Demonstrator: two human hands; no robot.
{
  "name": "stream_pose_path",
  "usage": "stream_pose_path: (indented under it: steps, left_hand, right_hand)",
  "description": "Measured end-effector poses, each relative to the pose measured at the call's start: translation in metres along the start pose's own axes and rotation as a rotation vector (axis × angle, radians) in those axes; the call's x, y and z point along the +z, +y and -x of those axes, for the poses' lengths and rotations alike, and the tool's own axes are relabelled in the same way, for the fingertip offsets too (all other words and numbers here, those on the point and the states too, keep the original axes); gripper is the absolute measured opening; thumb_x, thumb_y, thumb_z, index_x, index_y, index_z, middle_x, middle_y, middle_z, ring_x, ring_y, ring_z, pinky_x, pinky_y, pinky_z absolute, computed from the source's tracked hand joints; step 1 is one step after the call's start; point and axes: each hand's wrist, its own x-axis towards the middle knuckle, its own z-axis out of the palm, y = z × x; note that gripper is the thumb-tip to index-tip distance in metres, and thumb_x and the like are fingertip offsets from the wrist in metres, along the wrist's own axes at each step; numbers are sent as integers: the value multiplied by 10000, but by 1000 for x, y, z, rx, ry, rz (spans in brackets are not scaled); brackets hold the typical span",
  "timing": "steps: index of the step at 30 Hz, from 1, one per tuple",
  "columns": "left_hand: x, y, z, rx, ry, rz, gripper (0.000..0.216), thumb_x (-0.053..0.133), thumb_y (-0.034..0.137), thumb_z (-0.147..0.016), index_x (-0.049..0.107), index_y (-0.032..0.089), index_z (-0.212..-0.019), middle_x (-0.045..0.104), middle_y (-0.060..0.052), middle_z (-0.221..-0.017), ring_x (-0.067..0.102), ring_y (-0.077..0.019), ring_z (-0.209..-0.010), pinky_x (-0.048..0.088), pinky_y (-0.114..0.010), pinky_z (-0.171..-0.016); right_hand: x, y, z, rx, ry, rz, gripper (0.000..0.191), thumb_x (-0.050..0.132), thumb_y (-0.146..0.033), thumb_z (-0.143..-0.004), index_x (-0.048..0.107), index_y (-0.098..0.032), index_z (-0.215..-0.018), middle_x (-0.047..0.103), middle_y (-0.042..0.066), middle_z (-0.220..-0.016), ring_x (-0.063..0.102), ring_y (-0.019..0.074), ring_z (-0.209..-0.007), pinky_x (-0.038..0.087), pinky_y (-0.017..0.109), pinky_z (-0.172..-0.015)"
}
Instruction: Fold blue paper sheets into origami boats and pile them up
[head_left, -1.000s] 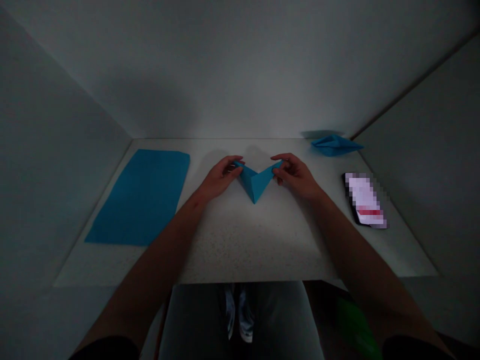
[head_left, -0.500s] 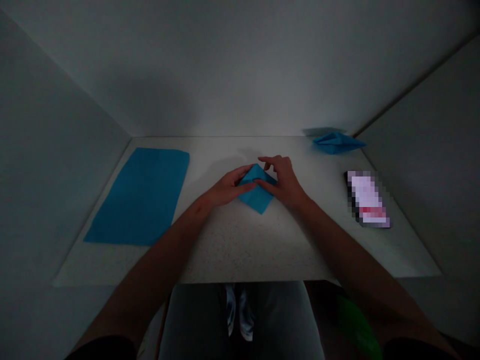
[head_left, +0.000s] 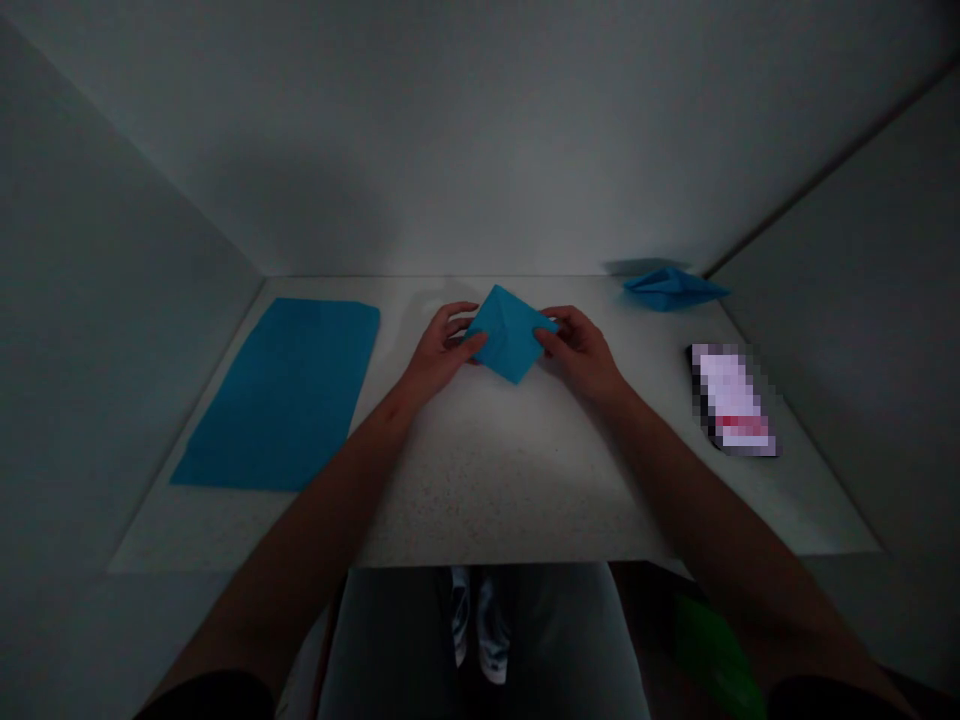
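Note:
A folded blue paper piece, now a diamond shape, is held over the middle of the white table. My left hand pinches its left corner. My right hand pinches its right corner. Both hands have fingers closed on the paper, and its lower point hangs just above the tabletop.
A flat blue paper sheet lies on the table's left side. A finished blue folded paper figure sits at the back right corner. A phone with a lit screen lies at the right. Grey walls enclose the table on three sides.
The paper went from a spread V shape to a closed diamond. My hands came together over it, then moved slightly apart and lifted it up and away from me.

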Motion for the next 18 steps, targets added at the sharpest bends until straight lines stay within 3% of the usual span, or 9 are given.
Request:
stream_pose_path:
  steps: [4,9,15,18]
  left_hand:
    - [-1,-4,-2,30,-42,-2,634,936,619,-825,637,248,-1243,827,-106,-1212,792,-200,-911,656,-294,-694]
    - [-4,-7,-6,55,-19,-18,458,890,544,-852,724,221,-1131,839,-90,-1114,784,-202,-921,665,-310,-709]
    - [-5,-1,-4,-1,-3,14,300,791,443,-885,839,213,-1073,844,-69,-982,796,-189,-820,652,-306,-685]
    - [-4,2,-3,-27,-6,52,329,779,508,-899,857,203,-996,860,-95,-1003,806,-198,-831,670,-329,-736]
  right_hand:
    - [-4,0,-4,-8,62,-56,567,915,-706,-887,728,-322,-1260,628,-69,-726,580,137,-638,516,291,-636]
    - [-8,2,-4,-6,11,-45,530,930,-720,-842,761,-302,-1121,682,-41,-786,562,128,-621,508,296,-606]
    - [-13,-2,-2,-5,-14,9,249,830,-507,-932,827,-274,-1020,637,-35,-694,560,140,-603,485,307,-614]
    - [-15,-5,-2,13,-1,33,205,728,-415,-964,864,-262,-987,644,-15,-680,588,159,-625,524,336,-681]
